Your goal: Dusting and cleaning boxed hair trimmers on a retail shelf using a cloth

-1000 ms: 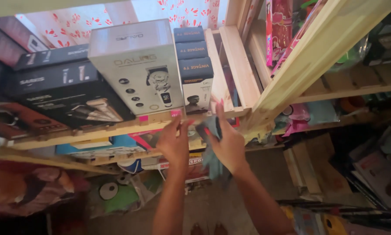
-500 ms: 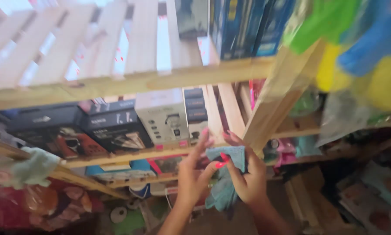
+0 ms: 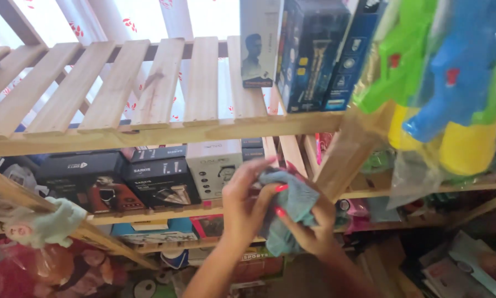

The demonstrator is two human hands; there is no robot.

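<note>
Slatted wooden shelf (image 3: 148, 88) fills the upper frame, mostly bare on the left; boxed goods (image 3: 308, 52) stand upright at its right end, faces out so they read from the front. Bagged plastic toys (image 3: 441, 83) in green, blue and yellow hang at far right, clear of the shelf boards. Lower shelf holds a row of dark boxes (image 3: 121, 179) and one white box (image 3: 215, 168), packed side by side, touching. A small doll (image 3: 43, 223) sits on the slanted rail at lower left.

Both hands work in front of the lower shelf. Left hand (image 3: 245, 201) is curled, fingers pinching the top edge of a teal cloth (image 3: 292, 212). Right hand (image 3: 308, 226) is closed on the same cloth from below and behind. The cloth is bunched between the two palms, its tail hanging below them, clear of the shelf and just right of the white box.
</note>
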